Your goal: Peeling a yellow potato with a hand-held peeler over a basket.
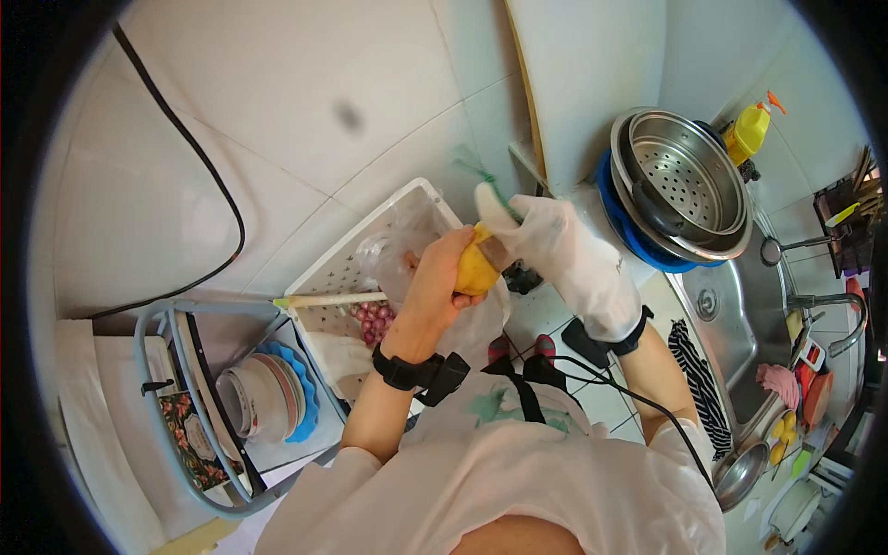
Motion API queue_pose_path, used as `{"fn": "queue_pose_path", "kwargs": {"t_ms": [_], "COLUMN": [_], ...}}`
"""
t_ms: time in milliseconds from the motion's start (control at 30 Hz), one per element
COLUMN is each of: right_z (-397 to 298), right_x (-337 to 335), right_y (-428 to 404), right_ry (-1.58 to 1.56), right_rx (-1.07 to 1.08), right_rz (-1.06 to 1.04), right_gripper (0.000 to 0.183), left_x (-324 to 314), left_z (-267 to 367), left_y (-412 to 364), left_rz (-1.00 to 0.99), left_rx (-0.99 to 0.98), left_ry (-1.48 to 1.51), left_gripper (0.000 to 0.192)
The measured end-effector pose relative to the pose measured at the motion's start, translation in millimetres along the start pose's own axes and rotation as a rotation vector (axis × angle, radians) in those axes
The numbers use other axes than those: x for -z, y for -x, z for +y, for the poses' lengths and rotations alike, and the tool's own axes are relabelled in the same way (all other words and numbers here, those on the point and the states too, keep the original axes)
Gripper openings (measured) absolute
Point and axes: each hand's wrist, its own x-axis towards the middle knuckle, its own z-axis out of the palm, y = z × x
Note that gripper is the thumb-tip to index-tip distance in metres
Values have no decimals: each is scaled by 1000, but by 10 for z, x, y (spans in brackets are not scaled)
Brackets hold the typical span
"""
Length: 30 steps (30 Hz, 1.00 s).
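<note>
My left hand (440, 267), bare and with a black band at the wrist, is closed around a yellow potato-like vegetable or fruit (475, 270). Close beside it, my right hand (534, 225) is covered by a whitish translucent glove or bag and grips a flat, shiny tool (495, 253) against the yellow item's right side. The glove hides much of the tool, so its kind is unclear. A blurred green string (489, 179) trails by the right hand. Below the hands stands a white perforated plastic basket (333, 260), holding small red onions or shallots (373, 319) and clear plastic bags (388, 260).
At right, a steel steamer pot (683, 180) rests in stacked basins beside a steel sink (739, 326). Yellow items (784, 433) lie near a metal bowl (742, 477). A grey-framed rack (152, 347) and stacked bowls (260, 395) are at left. A black cable (645, 402) crosses my right forearm.
</note>
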Motion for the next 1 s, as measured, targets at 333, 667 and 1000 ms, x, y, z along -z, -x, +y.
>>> {"fn": "queue_pose_path", "kwargs": {"t_ms": [333, 667, 1000], "right_z": [160, 365, 283], "right_x": [-34, -173, -58], "right_y": [-15, -51, 12], "right_ry": [102, 281, 23], "right_rx": [121, 315, 247], "right_rz": [13, 101, 165], "right_gripper": [24, 29, 16], "left_x": [73, -84, 166], "left_z": [-10, 12, -12], "left_y": [-61, -49, -100], "left_rz": [-56, 59, -141], "left_rx": [69, 153, 181], "left_ry": [-4, -10, 140], "left_gripper": [37, 38, 41]}}
